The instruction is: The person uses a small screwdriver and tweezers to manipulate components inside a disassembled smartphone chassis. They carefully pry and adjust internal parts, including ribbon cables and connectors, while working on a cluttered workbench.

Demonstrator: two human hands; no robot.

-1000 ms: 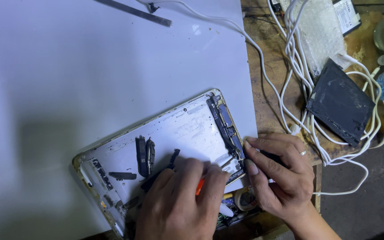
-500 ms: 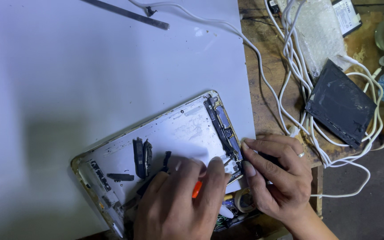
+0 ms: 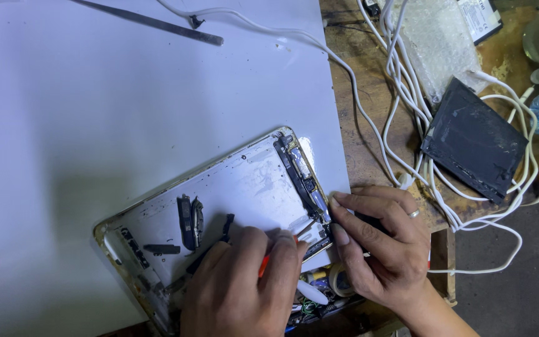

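Your left hand (image 3: 244,290) pinches an orange-handled tool (image 3: 263,265), its tip hidden under your fingers. Your right hand (image 3: 378,246) lies curled, fingertips pressed on the tablet shell (image 3: 244,184) at its right edge — one shell, open side up, long axis running lower left to upper right on the white sheet (image 3: 95,112). One dark flat pad (image 3: 474,140) lies well apart among white cables (image 3: 407,81).

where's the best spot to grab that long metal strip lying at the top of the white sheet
Take the metal strip near its middle, from above, pinching across its narrow width. It lies flat and slanted on the white sheet, so it will probably need an edge lifted first. The right end sits close to a white cable, so the middle is likely easier.
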